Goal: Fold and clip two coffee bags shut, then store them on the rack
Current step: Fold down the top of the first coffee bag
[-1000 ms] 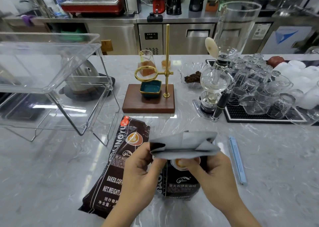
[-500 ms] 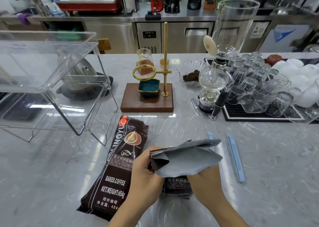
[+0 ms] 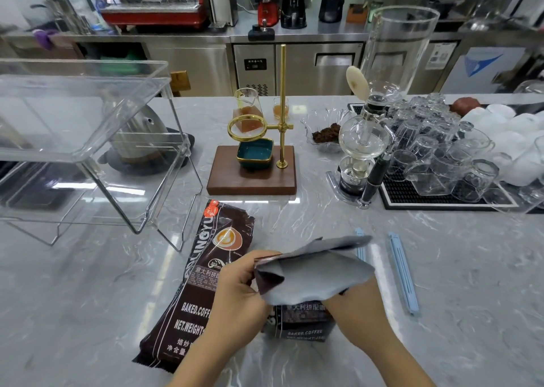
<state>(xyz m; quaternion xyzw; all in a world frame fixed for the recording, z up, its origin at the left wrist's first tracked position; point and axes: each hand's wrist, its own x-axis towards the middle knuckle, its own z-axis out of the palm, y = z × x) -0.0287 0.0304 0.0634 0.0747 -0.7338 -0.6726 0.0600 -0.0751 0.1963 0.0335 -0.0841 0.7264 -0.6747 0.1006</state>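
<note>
Head view.

Task status: early stage. The upright bag (image 3: 303,317) stands on the counter (image 3: 88,298) directly in front of the person. Its silver top flap (image 3: 318,272) is bent over toward the person but not yet flattened into a finished fold. No clip is on it.

Hand state:
- The left hand (image 3: 238,295) pinches the left edge of the flap, fingers curled round it.
- The right hand (image 3: 353,307) holds the bag from below the flap on the right side. Its fingers are hidden by the flap, so the exact grip cannot be told.

The flat bag (image 3: 203,272) lies on the counter just left of the upright bag, partly under the left hand. Its top end points away from the person. It appears unfolded and carries no clip.

The rack (image 3: 88,139), a clear unit on a wire frame, stands at the left of the counter, well apart from both bags. No bag is on it.

Remaining steps, as judged: finish the fold and clip the upright bag; fold and clip the flat bag; store both on the rack.

Count:
- Coffee bags: two.
- Blue clips: two. The near clip (image 3: 359,245) lies beyond the flap, partly hidden by it. The far clip (image 3: 402,272) lies to the right, in full view.
- Racks: one.
- Hands: two.
</note>
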